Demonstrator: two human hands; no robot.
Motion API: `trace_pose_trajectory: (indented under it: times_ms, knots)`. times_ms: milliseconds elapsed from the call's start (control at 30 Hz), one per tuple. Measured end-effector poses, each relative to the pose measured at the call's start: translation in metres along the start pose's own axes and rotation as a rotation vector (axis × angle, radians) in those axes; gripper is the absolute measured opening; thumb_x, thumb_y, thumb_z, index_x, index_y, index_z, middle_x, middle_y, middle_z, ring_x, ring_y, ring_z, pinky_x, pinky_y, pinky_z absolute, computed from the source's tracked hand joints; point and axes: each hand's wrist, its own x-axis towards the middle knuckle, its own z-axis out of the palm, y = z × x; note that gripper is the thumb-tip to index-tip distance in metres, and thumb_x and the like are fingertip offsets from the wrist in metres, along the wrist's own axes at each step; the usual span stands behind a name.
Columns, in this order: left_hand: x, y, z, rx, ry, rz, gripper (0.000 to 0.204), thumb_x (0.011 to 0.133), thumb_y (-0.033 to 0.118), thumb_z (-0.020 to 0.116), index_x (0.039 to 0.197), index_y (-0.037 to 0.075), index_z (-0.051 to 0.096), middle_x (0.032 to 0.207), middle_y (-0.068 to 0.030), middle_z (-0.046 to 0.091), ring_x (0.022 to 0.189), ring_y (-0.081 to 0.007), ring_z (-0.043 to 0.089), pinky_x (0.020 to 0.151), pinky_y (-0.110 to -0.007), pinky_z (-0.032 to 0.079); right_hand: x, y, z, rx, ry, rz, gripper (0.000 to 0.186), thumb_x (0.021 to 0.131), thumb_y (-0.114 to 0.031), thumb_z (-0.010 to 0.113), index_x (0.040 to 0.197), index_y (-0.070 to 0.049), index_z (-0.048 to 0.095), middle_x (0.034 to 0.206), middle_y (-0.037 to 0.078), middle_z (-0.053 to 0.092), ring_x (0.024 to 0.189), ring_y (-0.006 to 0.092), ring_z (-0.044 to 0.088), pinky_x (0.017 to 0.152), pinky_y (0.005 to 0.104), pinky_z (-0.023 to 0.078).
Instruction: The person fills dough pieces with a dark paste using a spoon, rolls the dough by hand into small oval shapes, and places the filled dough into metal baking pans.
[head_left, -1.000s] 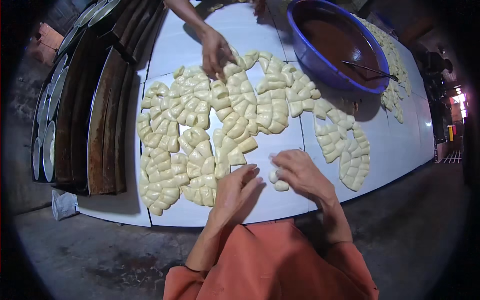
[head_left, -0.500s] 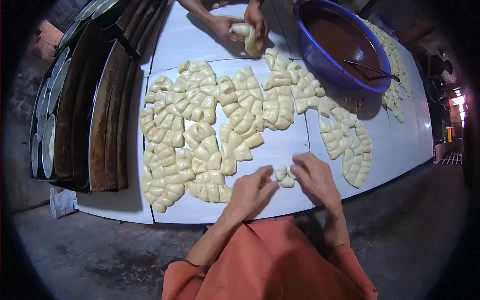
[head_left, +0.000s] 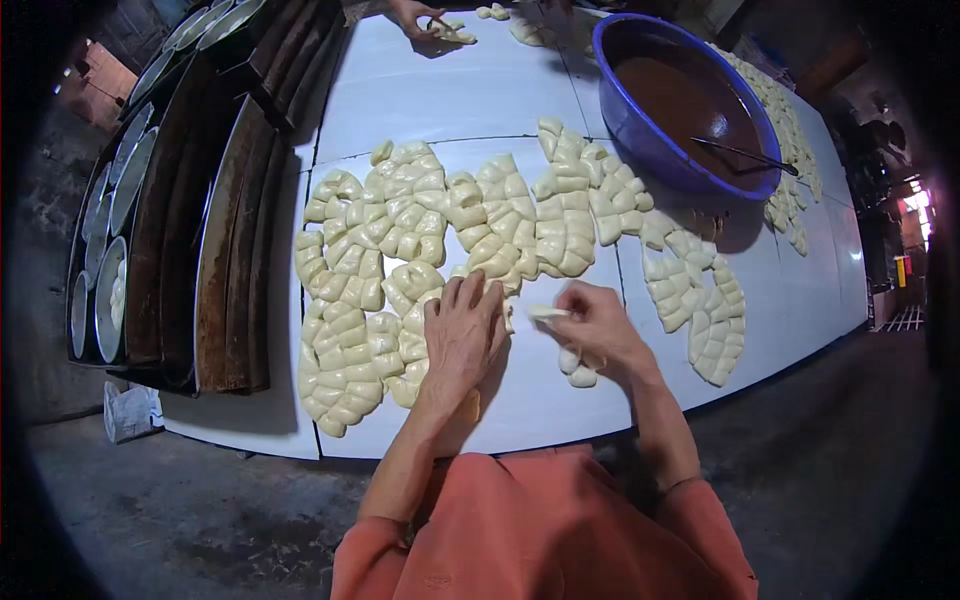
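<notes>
My left hand [head_left: 463,335] lies flat, fingers spread, on the near edge of the cut dough pieces [head_left: 400,250] that cover the white table [head_left: 520,410]. My right hand [head_left: 598,325] pinches a small pale dough piece [head_left: 548,312] between thumb and fingers, just right of the left hand. Two more small dough lumps [head_left: 578,368] lie under the right wrist. Another cluster of cut dough [head_left: 700,300] sits to the right.
A large blue basin [head_left: 640,130] of brown filling with a utensil in it stands at the back right. Another person's hand [head_left: 418,14] handles dough at the far edge. Stacked dark wooden boards [head_left: 215,220] and round metal trays [head_left: 105,260] line the left side.
My left hand has moved left onto the dough sheet and flattened. My right hand has lifted a small dough piece. The other person's hands have drawn back to the far edge.
</notes>
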Motion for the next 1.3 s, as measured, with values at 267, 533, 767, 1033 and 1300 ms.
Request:
trace_pose_trajectory:
  times_ms: [267, 533, 767, 1033, 1300]
  knots:
    - [0.014, 0.051, -0.007, -0.446, 0.095, 0.062, 0.039, 0.086, 0.033, 0.073, 0.110, 0.003, 0.068, 0.113, -0.0170, 0.065, 0.103, -0.0315, 0.062, 0.091, -0.041, 0.048, -0.046, 0.022, -0.015, 0.816, 0.117, -0.052, 0.060, 0.092, -0.008, 0.061, 0.147, -0.009, 0.037, 0.102, 0.005, 0.060, 0.085, 0.0137, 0.064, 0.071, 0.0253, 0.056]
    - [0.048, 0.082, -0.003, -1.117, -0.354, -0.267, 0.030, 0.096, 0.020, 0.062, 0.118, -0.002, 0.065, 0.105, -0.0136, 0.072, 0.089, -0.0144, 0.067, 0.083, -0.027, 0.051, -0.023, 0.045, -0.014, 0.521, 0.477, -0.374, 0.020, 0.091, -0.005, 0.067, 0.109, -0.003, 0.059, 0.099, 0.003, 0.063, 0.088, 0.0099, 0.062, 0.081, 0.0228, 0.052]
    - [0.085, 0.125, 0.029, -1.125, 0.183, 0.302, 0.055, 0.089, 0.021, 0.072, 0.137, 0.001, 0.052, 0.123, -0.0186, 0.066, 0.103, -0.0263, 0.068, 0.085, -0.035, 0.054, -0.031, -0.005, -0.027, 1.289, 0.304, -0.280, 0.023, 0.090, -0.006, 0.068, 0.111, -0.003, 0.058, 0.100, 0.005, 0.065, 0.089, 0.0117, 0.064, 0.079, 0.0257, 0.053]
    - [0.112, 0.168, 0.061, -1.575, -0.018, -0.018, 0.091, 0.089, 0.016, 0.075, 0.156, 0.009, 0.015, 0.135, -0.0171, 0.053, 0.111, -0.0197, 0.061, 0.094, -0.030, 0.050, -0.007, -0.033, -0.099, 1.233, 0.389, -0.243, 0.021, 0.091, -0.011, 0.067, 0.108, -0.005, 0.057, 0.093, 0.002, 0.062, 0.081, 0.0092, 0.062, 0.071, 0.0239, 0.051]
    - [0.111, 0.124, 0.052, -1.345, -0.281, -0.238, 0.037, 0.099, 0.020, 0.061, 0.131, 0.001, 0.056, 0.110, -0.0129, 0.068, 0.094, -0.0159, 0.065, 0.081, -0.027, 0.052, 0.092, -0.029, -0.268, -0.130, 0.660, -0.247, 0.026, 0.089, -0.021, 0.062, 0.107, -0.002, 0.062, 0.090, 0.012, 0.069, 0.081, 0.0223, 0.066, 0.074, 0.0364, 0.051]
